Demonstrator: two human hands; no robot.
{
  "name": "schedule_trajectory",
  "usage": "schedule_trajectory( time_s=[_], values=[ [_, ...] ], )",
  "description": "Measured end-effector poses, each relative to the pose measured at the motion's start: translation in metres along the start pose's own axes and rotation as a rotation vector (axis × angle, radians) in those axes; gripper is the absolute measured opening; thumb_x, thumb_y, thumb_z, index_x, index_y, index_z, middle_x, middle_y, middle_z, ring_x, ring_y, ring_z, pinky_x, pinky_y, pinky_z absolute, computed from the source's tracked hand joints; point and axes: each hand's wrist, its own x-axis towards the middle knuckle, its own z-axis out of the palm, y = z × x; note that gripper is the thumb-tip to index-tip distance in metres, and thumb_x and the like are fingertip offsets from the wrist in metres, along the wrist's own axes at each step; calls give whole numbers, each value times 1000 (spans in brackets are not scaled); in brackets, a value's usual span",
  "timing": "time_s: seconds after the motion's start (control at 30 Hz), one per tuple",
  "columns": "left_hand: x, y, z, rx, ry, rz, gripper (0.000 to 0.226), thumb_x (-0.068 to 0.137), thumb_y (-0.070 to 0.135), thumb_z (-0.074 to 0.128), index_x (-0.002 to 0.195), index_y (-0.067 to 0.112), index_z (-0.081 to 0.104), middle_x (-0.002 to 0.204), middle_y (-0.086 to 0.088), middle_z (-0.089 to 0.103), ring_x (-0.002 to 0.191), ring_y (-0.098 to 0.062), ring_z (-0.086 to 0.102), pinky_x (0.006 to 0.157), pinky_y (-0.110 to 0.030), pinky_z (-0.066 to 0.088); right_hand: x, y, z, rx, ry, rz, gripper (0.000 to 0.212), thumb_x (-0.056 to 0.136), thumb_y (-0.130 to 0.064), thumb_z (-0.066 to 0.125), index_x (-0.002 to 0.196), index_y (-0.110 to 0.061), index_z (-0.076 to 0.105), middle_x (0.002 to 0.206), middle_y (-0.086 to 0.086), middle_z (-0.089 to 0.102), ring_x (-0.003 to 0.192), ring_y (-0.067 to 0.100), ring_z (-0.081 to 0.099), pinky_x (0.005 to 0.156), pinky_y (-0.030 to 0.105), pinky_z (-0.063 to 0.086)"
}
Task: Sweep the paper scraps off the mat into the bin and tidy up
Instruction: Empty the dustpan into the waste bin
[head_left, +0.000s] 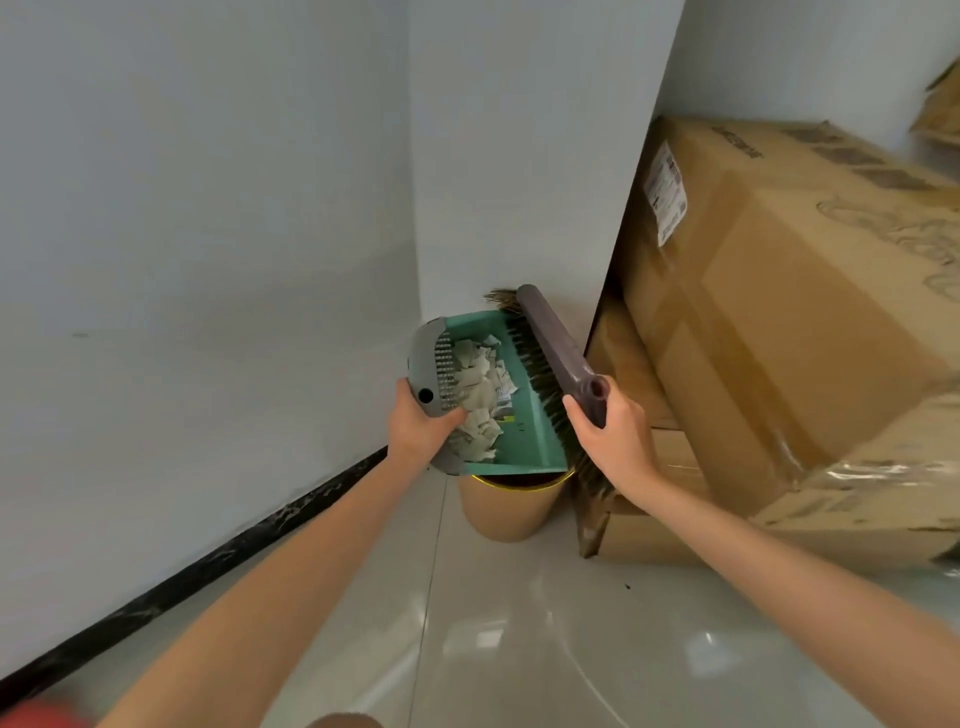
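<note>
The sweeping looks largely done and the emptying is the step in hand. The paper scraps (480, 395) lie heaped inside the green dustpan (524, 415), crowded against its grey hooded back, and none can be seen on the tiled floor (519, 623). The left hand (421, 431) grips that grey back, its fingers curled over the edge and touching the heap. The right hand (613, 431) is closed round the socket end of the brush head (556, 343), whose bristles lie along the open lip of the pan, penning the scraps in. The pan is held directly over the tan bin (506, 506), which stands on the floor in the corner, close to the white wall (208, 208) and just beside a stack of cardboard boxes (779, 312). Only the near part of the bin's yellow rim shows under the pan. The scraps are piled at the closed end, so by my reading none have gone in yet. Whether any already lie in the bin cannot be told, as its inside is hidden. What remains is to tip or brush the heap down into the bin, and then to put the brush and dustpan away. The mat is out of view, so whether it is fully cleared cannot be judged.
</note>
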Motion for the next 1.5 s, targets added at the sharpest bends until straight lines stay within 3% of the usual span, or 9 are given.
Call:
schedule_trajectory(
  time_s=[0.1, 0.33, 0.6, 0.77, 0.97, 1.2, 1.5],
  values=[
    [3, -1, 6, 39, 4, 41, 72, 71, 22, 83, 126, 9, 39, 111, 0, 52, 97, -15, 51, 74, -26, 47, -1, 14, 3, -7, 14, -19, 23, 91, -33, 64, 105, -14, 59, 94, -5, 64, 83, 14, 61, 66, 20, 45],
    [1, 2, 10, 173, 2, 158, 63, 72, 21, 81, 116, 15, 36, 102, 1, 54, 88, -16, 56, 57, -17, 45, -2, 36, -2, 30, 33, 35, 22, 92, -35, 63, 103, -17, 56, 95, -1, 63, 82, 14, 61, 60, 12, 42],
    [-1, 6, 15, 273, 25, 215, 66, 74, 20, 79, 121, 19, 34, 104, 3, 55, 88, -19, 59, 65, -32, 57, -4, 41, -1, 75, 26, 72, 21, 92, -34, 63, 104, -18, 56, 94, 0, 64, 82, 15, 63, 64, 24, 52],
    [-1, 7, 16, 334, 21, 257, 61, 78, 23, 76, 120, 18, 33, 104, -1, 60, 85, -20, 60, 54, -22, 48, -5, 48, 1, 74, 29, 94, 23, 91, -36, 63, 105, -18, 57, 92, -1, 66, 80, 15, 65, 64, 26, 55],
    [4, 9, 16, 428, 18, 284, 68, 77, 25, 76, 127, 21, 30, 110, -5, 61, 90, -23, 62, 66, -41, 59, -4, 46, 2, 50, 38, 90, 26, 91, -35, 63, 108, -16, 58, 92, -1, 65, 78, 15, 63, 59, 22, 50],
    [11, 14, 16, 560, -11, 344, 69, 79, 27, 74, 130, 20, 28, 113, -8, 61, 80, -21, 61, 60, -38, 57, -3, 47, 2, 17, 25, 97, 28, 92, -37, 62, 111, -17, 58, 95, 0, 66, 80, 16, 65, 64, 27, 56],
    [19, 26, 14, 620, -13, 382, 71, 79, 27, 75, 132, 20, 29, 116, -8, 61, 85, -25, 63, 66, -42, 58, -4, 41, 1, 24, 52, 124, 27, 91, -36, 62, 109, -16, 59, 91, -1, 66, 79, 15, 65, 63, 27, 56]
  ],
)
